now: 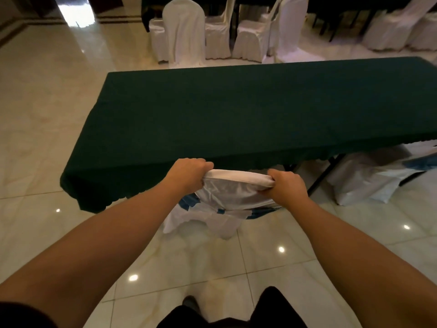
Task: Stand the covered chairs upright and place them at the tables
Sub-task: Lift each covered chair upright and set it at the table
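Both hands are on it: left hand [189, 172] and right hand [287, 185] curl tight around the top corners of the white-covered chair [233, 192], which stands upright, tucked against the near edge of the green table [236, 110].

Looking rather dim indoors, with daylight glaring on the floor [73, 14] far left. Reflecting small ceiling lamps on near glossy tiles. Bending at edges from wide lens; showing soft blur overall.
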A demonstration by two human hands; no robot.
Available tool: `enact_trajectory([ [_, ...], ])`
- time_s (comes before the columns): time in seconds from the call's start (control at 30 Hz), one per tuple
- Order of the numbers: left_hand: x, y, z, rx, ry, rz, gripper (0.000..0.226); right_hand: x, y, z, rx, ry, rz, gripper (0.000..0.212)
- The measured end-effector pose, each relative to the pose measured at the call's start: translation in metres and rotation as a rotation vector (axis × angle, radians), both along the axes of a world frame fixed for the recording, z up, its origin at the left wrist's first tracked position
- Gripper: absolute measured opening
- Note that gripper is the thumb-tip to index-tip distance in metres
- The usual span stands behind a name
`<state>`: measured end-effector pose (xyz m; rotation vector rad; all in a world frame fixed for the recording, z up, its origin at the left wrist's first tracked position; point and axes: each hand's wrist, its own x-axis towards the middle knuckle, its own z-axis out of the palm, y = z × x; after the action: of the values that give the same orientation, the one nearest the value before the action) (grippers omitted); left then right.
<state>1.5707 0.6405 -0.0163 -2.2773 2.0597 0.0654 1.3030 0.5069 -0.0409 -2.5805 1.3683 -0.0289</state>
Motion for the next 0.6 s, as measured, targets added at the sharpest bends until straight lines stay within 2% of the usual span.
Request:
enact_trajectory([
  [0.6,0.045,-0.036,-0.039,0.027,0.048,0.228,0.038,0.069,-0.089,0.009,-0.005,0.065,0.22,0.028],
])
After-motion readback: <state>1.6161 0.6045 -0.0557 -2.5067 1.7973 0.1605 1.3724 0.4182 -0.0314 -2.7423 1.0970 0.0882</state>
